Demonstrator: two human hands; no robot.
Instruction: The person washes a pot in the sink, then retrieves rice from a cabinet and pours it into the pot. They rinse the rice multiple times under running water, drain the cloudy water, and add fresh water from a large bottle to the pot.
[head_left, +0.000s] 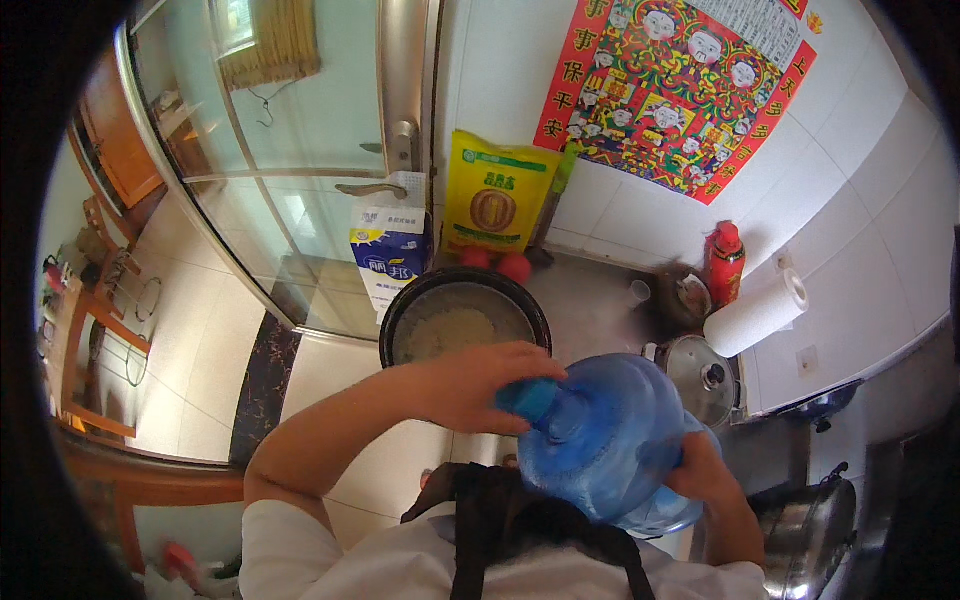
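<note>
A translucent blue plastic water jug (611, 442) leans before me, its neck pointing left. The fingers and thumb of my left hand (469, 386) are around the blue cap (531, 399) at its neck. Lower on the jug's right side, my right hand (697, 469) grips it; part of that grip shows through the plastic. Just beyond my left hand stands a round black-rimmed pot (465, 274). Inside lie cloudy liquid and pale grain-like contents (450, 330). My left hand and forearm hide the near part of the pot.
A yellow bag (491, 199), red round things (514, 266) and a blue-white tissue pack (394, 255) stand behind the pot. To the right are a glass-lidded pot (694, 371), paper towel roll (757, 311) and red bottle (726, 262). A glass door (292, 142) borders the left.
</note>
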